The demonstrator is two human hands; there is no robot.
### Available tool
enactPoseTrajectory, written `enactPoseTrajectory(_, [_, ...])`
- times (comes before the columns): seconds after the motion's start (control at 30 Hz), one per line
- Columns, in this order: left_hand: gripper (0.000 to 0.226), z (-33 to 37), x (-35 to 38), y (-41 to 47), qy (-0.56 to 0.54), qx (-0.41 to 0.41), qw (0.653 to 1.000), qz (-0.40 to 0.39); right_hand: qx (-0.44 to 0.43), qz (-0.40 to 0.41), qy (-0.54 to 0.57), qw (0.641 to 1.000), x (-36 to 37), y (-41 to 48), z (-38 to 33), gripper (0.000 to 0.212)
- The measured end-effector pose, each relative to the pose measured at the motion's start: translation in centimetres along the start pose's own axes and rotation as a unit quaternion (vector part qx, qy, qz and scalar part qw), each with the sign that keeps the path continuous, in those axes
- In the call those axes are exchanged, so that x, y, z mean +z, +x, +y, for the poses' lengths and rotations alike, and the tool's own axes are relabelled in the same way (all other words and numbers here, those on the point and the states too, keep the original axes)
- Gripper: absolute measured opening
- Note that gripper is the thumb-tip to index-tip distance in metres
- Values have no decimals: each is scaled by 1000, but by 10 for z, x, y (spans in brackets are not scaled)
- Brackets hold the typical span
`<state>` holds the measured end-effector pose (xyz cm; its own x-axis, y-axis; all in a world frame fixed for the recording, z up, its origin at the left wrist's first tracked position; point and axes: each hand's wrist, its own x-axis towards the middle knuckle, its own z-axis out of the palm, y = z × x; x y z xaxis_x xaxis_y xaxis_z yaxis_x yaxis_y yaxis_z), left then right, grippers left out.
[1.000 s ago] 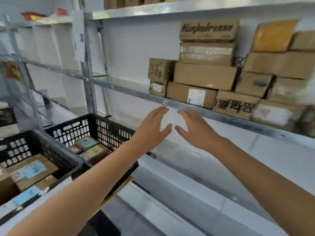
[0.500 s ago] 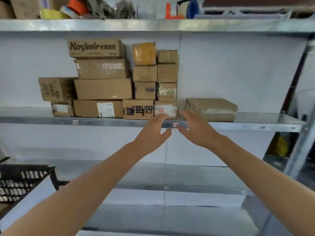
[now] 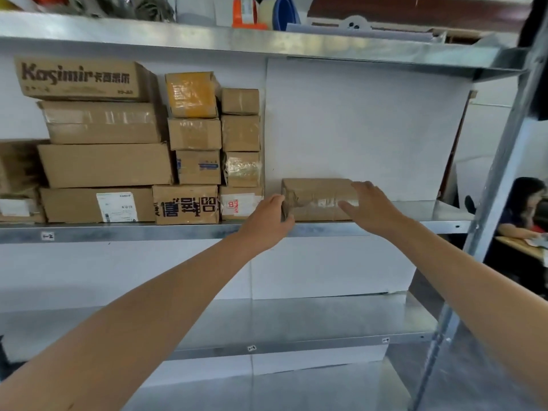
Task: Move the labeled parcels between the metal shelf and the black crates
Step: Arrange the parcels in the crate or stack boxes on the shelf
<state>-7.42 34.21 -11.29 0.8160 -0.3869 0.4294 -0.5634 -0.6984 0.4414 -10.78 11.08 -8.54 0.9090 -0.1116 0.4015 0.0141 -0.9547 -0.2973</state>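
A flat brown parcel (image 3: pixel 318 200) wrapped in clear tape lies alone on the middle board of the metal shelf (image 3: pixel 148 231), right of the stacked boxes. My left hand (image 3: pixel 268 222) is closed around the parcel's left end. My right hand (image 3: pixel 370 207) lies on its right end with fingers spread, slightly blurred. The parcel rests on the shelf board. No black crate is in view.
A stack of cardboard boxes (image 3: pixel 106 164) fills the left of the same board, touching no part of the parcel. An orange tape dispenser (image 3: pixel 244 13) sits on the top board. The lower board (image 3: pixel 296 321) holds nothing visible. A steel upright (image 3: pixel 492 197) stands right; a seated person (image 3: pixel 525 203) is behind it.
My view swung right, away from the black crates, then closer to the shelf. Both hands rose from below the shelf edge and reached the lone brown parcel; the left closed on its end.
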Motion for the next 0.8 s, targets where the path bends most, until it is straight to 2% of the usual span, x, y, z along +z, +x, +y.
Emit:
enactPoseTrajectory(0.1, [60,-3,9,26,-37,-57,998,-9,71,-11,55,996,5,28,18,68])
enactPoseTrajectory(0.2, [56,-4,20,50,-128,-129,983,-11,156,-13,161,974,14,53,27,71])
enactPoseTrajectory(0.43, [61,-2,50,66,-238,-158,958,27,294,37,403,866,36,82,39,63])
enactPoseTrajectory(0.57, [44,3,54,63,-294,-174,938,57,309,62,400,861,33,77,42,56])
enactPoseTrajectory(0.67, [30,9,49,57,-328,-170,923,104,280,98,400,867,22,66,42,48])
enactPoseTrajectory(0.8, [25,12,31,36,-388,-152,894,163,243,113,434,860,9,34,39,40])
